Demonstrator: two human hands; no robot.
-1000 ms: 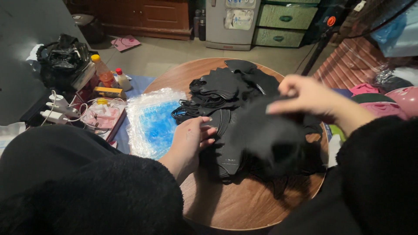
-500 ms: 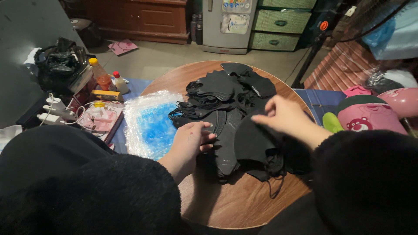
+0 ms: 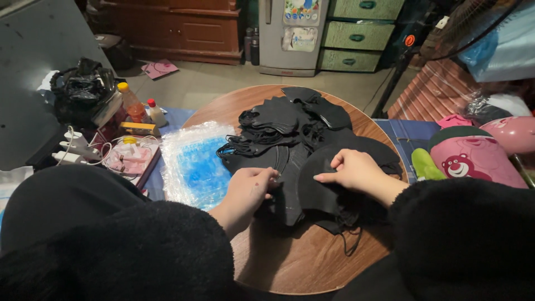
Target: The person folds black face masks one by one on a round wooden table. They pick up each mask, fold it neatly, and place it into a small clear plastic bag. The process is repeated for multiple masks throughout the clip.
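So right now I've got both hands down in a heap of black face masks [image 3: 290, 139] on the round wooden bench [image 3: 301, 262]. My left hand [image 3: 251, 187] is curled, fingers closed onto the near-left edge of the stack, pinning the masks that lie flat there. My right hand [image 3: 351, 170] sits just to the right of it, fingertips pinched onto the edge of one black mask [image 3: 320, 187] that lies on top at the near side of the pile. The rest of the heap runs toward the far side of the bench, ear loops tangled all through it. My take on doing this bit well: keep the left hand flat and firm as the anchor so the stack doesn't slide, and lift with the right by the mask body, not by a loop, because those thin loops look like they'd drag neighbours along. One loop [image 3: 351, 245] already dangles on the near side, so I'd peel slowly and watch for snags. Everything is black on black in dim light, so honestly I can't tell how many layers my right hand has; feeling the edge with the thumb seems smarter than trusting my eyes. To the left, half off the bench, there's a clear plastic bag with blue inside [image 3: 192, 164], near enough to reach without stretching.
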